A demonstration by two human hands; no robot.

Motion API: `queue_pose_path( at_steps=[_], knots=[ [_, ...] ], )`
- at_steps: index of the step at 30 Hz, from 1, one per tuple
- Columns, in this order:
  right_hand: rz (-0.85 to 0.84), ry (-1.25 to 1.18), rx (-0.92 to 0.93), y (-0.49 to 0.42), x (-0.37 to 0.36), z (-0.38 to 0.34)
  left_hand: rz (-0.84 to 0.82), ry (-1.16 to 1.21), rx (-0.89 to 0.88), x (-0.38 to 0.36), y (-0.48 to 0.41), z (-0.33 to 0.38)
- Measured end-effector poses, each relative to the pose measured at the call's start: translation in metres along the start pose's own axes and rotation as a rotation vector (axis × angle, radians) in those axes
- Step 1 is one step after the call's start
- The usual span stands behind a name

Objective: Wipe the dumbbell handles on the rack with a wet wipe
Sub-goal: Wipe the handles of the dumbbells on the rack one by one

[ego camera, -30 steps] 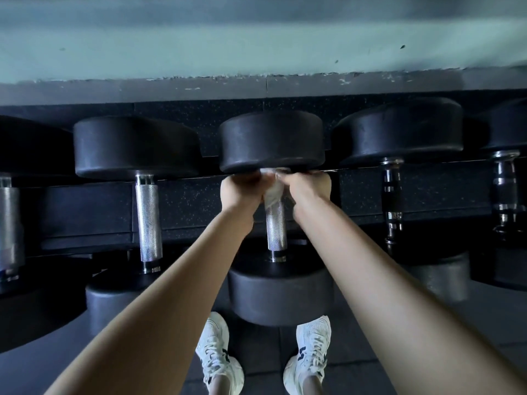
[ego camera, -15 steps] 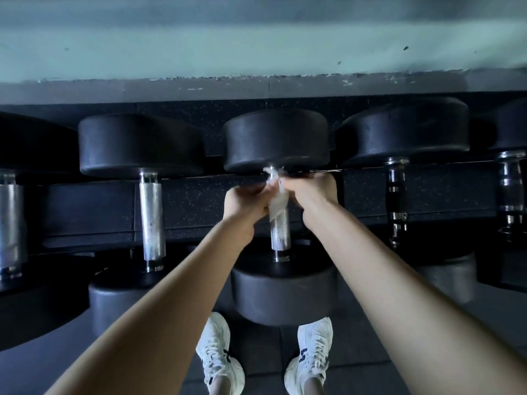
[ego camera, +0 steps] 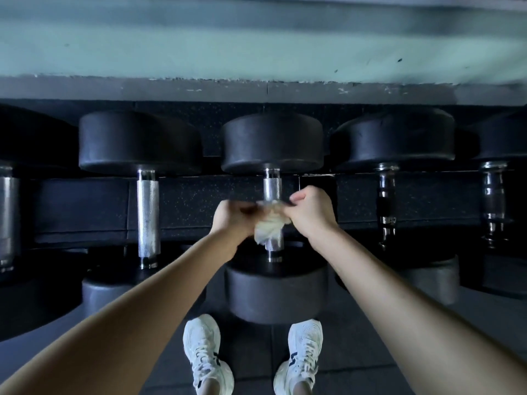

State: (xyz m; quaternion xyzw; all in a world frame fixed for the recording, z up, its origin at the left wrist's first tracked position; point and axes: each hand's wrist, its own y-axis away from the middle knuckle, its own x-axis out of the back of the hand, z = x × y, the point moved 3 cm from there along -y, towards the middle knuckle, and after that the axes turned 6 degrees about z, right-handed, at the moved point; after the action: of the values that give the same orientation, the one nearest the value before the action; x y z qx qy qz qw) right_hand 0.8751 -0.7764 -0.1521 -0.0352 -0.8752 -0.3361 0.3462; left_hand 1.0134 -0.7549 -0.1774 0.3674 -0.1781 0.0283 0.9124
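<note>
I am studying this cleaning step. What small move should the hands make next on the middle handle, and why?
Probably slide the wet wipe down the handle: the left hand and right hand hold it wrapped around the middle, and bare metal shows below it.

We see a dim, cool-toned picture. The pale wall [ego camera: 256, 38] at the top is brightest; the rack [ego camera: 85, 206] below sits in deep shadow. Glare marks the knurled handle [ego camera: 147, 212]. The left hand [ego camera: 232, 220] and the wet wipe [ego camera: 268, 228] beside it are motion-blurred. Straight edges bow near the borders.
</note>
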Motion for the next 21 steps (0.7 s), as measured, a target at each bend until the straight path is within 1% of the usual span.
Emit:
queue_pose_path(
  at_steps=[1, 3, 4, 6, 8, 11, 12, 13, 14, 15, 16, 17, 19, 20, 21],
  knots=[
    [0.026, -0.086, -0.019, -0.007, 0.002, -0.009, 0.022, 0.131, 0.026, 0.0, -0.007, 0.007],
    [0.034, -0.285, -0.116, -0.014, 0.0, -0.015, 0.038, 0.258, 0.058, -0.003, -0.016, 0.016],
    [0.038, -0.37, -0.153, -0.014, -0.003, -0.013, 0.048, 0.287, 0.067, -0.006, -0.016, 0.016],
    [0.058, -0.438, -0.181, -0.011, -0.007, -0.006, 0.069, 0.297, 0.046, -0.008, -0.013, 0.016],
    [0.057, -0.388, -0.151, -0.009, -0.009, -0.002, 0.077, 0.168, 0.001, -0.006, -0.012, 0.011],
    [0.078, -0.24, -0.131, -0.003, -0.008, 0.007, 0.069, -0.195, -0.151, 0.002, -0.001, 0.01],
    [0.102, -0.245, -0.121, -0.001, -0.006, 0.009, 0.098, -0.278, -0.195, 0.005, 0.006, 0.011],
    [0.126, -0.293, -0.097, 0.004, -0.003, 0.01, 0.146, -0.287, -0.208, 0.01, 0.013, 0.012],
    [0.15, -0.347, -0.057, 0.009, 0.002, 0.012, 0.193, -0.245, -0.206, 0.014, 0.021, 0.014],
    [0.172, -0.395, -0.014, 0.015, 0.007, 0.011, 0.206, -0.159, -0.185, 0.016, 0.03, 0.016],
    [0.185, -0.446, 0.021, 0.022, 0.012, 0.011, 0.172, -0.037, -0.142, 0.015, 0.04, 0.019],
    [0.17, -0.521, 0.03, 0.028, 0.015, 0.012, 0.099, 0.109, -0.071, 0.011, 0.048, 0.02],
    [0.059, -0.678, -0.003, 0.042, 0.015, 0.012, -0.073, 0.386, 0.084, -0.001, 0.065, 0.024],
    [-0.006, -0.714, -0.018, 0.048, 0.013, 0.014, -0.143, 0.446, 0.123, -0.006, 0.071, 0.026],
    [-0.04, -0.695, -0.003, 0.053, 0.012, 0.016, -0.19, 0.464, 0.137, -0.009, 0.073, 0.027]
  ],
)
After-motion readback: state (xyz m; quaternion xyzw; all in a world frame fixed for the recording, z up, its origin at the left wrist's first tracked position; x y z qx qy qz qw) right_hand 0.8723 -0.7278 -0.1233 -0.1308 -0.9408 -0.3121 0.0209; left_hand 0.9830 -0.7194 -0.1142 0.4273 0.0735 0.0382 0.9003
